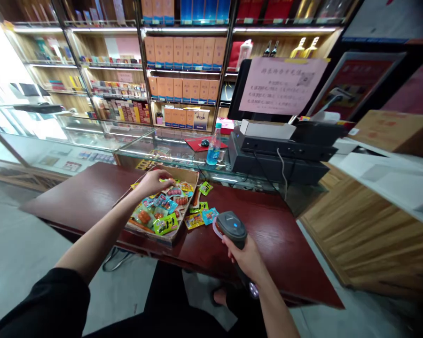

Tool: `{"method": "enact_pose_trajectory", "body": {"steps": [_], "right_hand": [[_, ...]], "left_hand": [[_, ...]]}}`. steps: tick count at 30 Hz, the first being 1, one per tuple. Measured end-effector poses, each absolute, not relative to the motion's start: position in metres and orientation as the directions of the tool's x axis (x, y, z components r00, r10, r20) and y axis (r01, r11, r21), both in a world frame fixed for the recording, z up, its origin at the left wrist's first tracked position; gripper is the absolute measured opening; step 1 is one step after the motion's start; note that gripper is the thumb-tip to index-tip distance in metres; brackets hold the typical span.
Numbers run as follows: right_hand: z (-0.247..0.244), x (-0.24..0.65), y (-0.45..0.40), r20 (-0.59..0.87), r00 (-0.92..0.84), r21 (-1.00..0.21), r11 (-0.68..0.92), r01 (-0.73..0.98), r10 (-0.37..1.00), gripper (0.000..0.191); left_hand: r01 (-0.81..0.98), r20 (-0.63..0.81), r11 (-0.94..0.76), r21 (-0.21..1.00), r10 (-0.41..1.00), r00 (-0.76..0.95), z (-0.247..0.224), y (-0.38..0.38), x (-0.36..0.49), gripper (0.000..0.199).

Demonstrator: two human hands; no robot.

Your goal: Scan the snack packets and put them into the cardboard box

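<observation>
My right hand point(245, 256) is wrapped round the handle of a dark grey barcode scanner point(231, 226), whose top shows a small blue light. The scanner's head points left over the desk. My left hand point(155, 182) reaches over the far part of a shallow cardboard box point(193, 177). Its fingers are curled down among the packets, and what they hold, if anything, is hidden. Small snack packets point(165, 224) in green, blue, yellow and clear wrapping fill the box. Beside it on the desk lie several loose packets, including a blue packet point(210, 215) and a yellow packet point(194, 220).
The box rests on a dark red wooden desk point(268, 234). Behind stands a glass counter with a blue drink bottle point(214, 146), a mouse point(205, 142) on a red mat, and a monitor bearing a paper sign point(282, 85). A cardboard carton point(391, 136) sits at right.
</observation>
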State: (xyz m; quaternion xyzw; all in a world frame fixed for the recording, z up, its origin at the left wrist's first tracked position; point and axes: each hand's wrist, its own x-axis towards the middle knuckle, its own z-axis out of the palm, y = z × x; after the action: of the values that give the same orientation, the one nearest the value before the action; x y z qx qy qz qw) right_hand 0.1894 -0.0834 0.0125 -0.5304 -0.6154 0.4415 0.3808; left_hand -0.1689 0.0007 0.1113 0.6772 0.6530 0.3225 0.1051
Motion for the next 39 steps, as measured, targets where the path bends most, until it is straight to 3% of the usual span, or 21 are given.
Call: {"method": "enact_pose_trajectory", "body": {"steps": [4,9,13,16,23,26,30,33,39], "right_hand": [[0.017,0.200,-0.091,-0.017,-0.100,-0.944,0.017,0.329,0.995,0.039],[0.022,0.220,-0.105,-0.029,0.007,-0.934,-0.029,0.357,1.000,0.036],[0.020,0.232,-0.114,-0.029,0.088,-0.937,-0.057,0.345,0.996,0.036],[0.018,0.236,-0.117,-0.027,0.114,-0.932,-0.066,0.356,0.993,0.036],[0.016,0.227,-0.109,-0.027,0.081,-0.933,-0.054,0.354,0.996,0.035],[0.014,0.219,-0.106,-0.020,0.034,-0.931,-0.031,0.363,0.999,0.035],[0.011,0.214,-0.106,-0.027,0.030,-0.928,-0.037,0.372,0.999,0.036],[0.011,0.214,-0.106,-0.043,0.028,-0.927,-0.050,0.371,0.999,0.037],[0.014,0.216,-0.107,-0.061,0.002,-0.929,-0.057,0.365,0.998,0.036]], "left_hand": [[0.785,0.276,-0.301,0.541,0.946,0.172,0.091,0.010,-0.101,0.025],[0.775,0.046,-0.426,0.467,0.887,0.459,0.072,0.039,-0.023,0.022],[0.886,-0.270,-0.418,0.202,0.846,0.461,0.059,0.052,0.010,0.031],[0.912,-0.320,-0.401,0.090,0.855,0.408,0.046,0.054,0.012,0.039],[0.880,-0.181,-0.323,0.348,0.898,0.401,0.020,0.064,-0.010,0.047],[0.824,-0.136,-0.288,0.488,0.907,0.398,0.014,0.071,-0.014,0.041],[0.692,-0.106,-0.168,0.702,0.936,0.335,0.008,0.080,-0.016,0.029],[0.532,-0.135,-0.075,0.843,0.928,0.346,0.007,0.083,-0.016,0.033],[0.344,-0.178,0.040,0.938,0.908,0.380,0.016,0.078,-0.011,0.044]]}}
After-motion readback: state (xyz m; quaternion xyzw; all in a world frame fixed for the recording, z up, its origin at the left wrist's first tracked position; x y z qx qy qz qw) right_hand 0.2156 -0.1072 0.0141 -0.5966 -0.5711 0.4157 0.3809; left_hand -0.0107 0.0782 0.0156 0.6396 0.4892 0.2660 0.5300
